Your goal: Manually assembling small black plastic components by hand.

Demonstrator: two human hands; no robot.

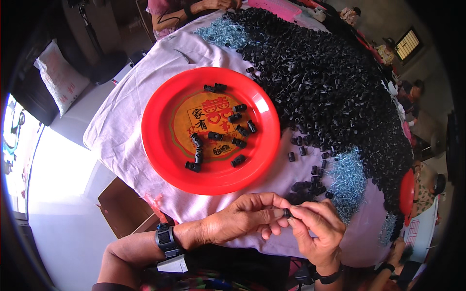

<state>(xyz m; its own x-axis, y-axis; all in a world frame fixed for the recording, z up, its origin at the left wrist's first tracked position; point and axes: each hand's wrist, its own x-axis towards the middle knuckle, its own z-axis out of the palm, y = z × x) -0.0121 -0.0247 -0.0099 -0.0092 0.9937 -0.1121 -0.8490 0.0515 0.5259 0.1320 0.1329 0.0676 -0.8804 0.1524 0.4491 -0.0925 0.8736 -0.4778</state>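
Near the table's front edge, my two hands meet around a small black plastic cord lock [287,212]. My left hand [245,218] pinches it between thumb and fingers. From the other side, my right hand [318,232] closes its fingertips on the same piece, hiding part of it. Beyond my left hand lies a round red plate [213,186] with a printed yellow centre. Several black cord locks [238,160] are scattered on it. Loose black tubular parts [315,170] lie just beyond my right hand, beside a pile of small bluish metal springs [348,182].
A large heap of black plastic parts [330,82] spreads over the cloth-covered table [121,121]. More springs [223,34] lie at the far side, near another person's arm [170,22]. A cardboard box [124,206] stands at left; another person's hand [395,254] is at lower right.
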